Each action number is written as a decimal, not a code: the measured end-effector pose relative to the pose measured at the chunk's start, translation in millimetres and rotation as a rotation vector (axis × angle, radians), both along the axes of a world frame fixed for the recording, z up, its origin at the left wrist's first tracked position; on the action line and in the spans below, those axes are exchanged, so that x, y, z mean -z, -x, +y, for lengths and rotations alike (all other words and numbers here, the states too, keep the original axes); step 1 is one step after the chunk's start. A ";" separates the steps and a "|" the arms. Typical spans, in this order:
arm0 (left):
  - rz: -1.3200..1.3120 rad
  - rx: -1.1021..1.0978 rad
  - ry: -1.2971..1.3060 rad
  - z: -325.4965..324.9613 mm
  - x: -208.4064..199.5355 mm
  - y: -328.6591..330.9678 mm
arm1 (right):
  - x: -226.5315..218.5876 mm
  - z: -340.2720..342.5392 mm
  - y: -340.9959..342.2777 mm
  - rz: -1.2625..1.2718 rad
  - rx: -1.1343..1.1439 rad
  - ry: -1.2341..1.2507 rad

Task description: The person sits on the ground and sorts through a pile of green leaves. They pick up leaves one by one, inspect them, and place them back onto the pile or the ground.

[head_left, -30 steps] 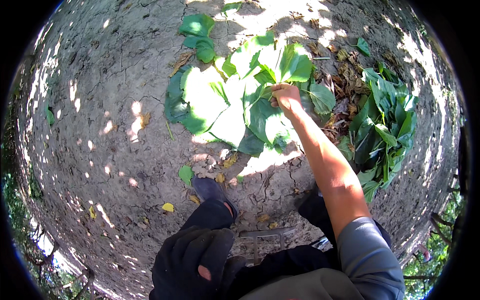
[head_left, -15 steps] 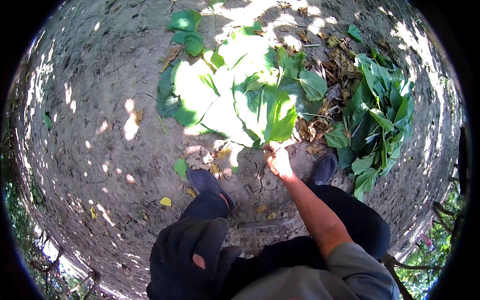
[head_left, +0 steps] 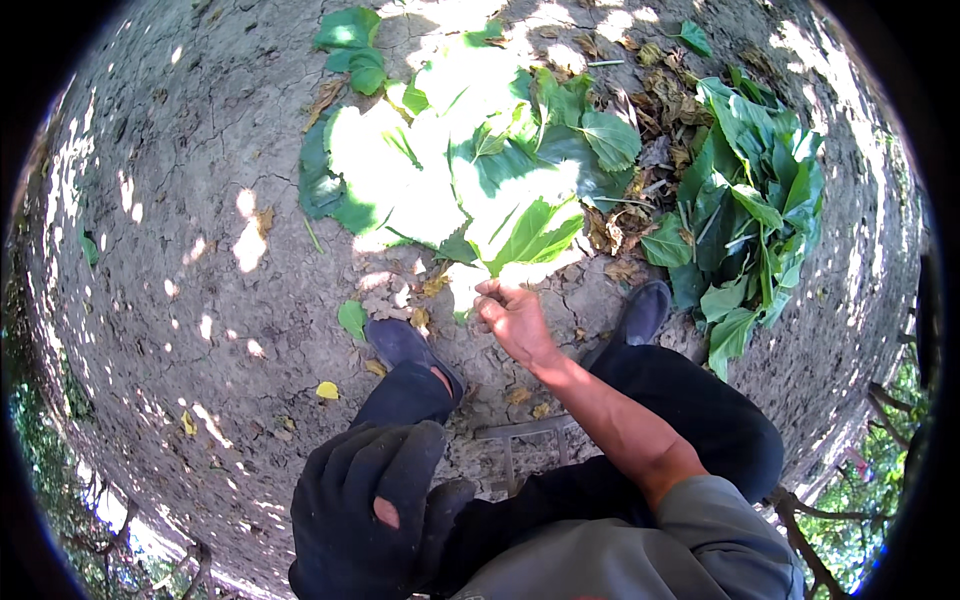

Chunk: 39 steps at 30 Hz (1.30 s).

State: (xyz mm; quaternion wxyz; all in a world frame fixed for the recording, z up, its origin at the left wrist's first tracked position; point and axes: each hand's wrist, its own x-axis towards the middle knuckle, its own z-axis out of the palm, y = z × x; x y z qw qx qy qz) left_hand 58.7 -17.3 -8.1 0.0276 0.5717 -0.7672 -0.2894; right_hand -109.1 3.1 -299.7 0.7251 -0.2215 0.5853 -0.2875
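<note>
My bare right hand (head_left: pixel 517 322) is closed in a pinch at the near end of a bright green leaf (head_left: pixel 535 232), where its stalk would be; the stalk itself is hidden by the fingers. This leaf lies over the near edge of a spread pile of large green leaves (head_left: pixel 390 180), much of it washed out by sunlight. My left hand (head_left: pixel 370 490), in a dark glove with a hole in it, rests over my left knee. Its fingers lie loosely, the thumb apart, with nothing seen in them.
A second heap of green leaves (head_left: pixel 745 210) lies to the right, beside dry brown leaves (head_left: pixel 670 110). My dark shoes (head_left: pixel 400 343) stand on cracked soil on either side of my right hand. A metal frame (head_left: pixel 525 430) shows between my legs. Branches (head_left: pixel 815 540) edge the lower right.
My right hand has moved left and slightly toward me, and the bright leaf in its pinch has shifted left and turned. My left hand stays on the knee. The view has shifted slightly.
</note>
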 end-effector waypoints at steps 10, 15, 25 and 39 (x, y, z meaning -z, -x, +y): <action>-0.009 0.010 -0.004 7.1 0.5 3.9 | -1.6 21.2 2.1 0.029 -0.051 0.121; -0.007 0.011 -0.006 11.2 -3.0 4.5 | -3.1 45.6 -11.9 0.144 -0.102 0.210; 0.000 0.031 -0.014 17.5 0.0 7.8 | -19.7 -37.4 54.6 0.721 -0.180 0.748; -0.001 0.012 -0.026 29.0 -4.9 3.3 | -81.8 -186.3 440.6 1.038 0.587 0.455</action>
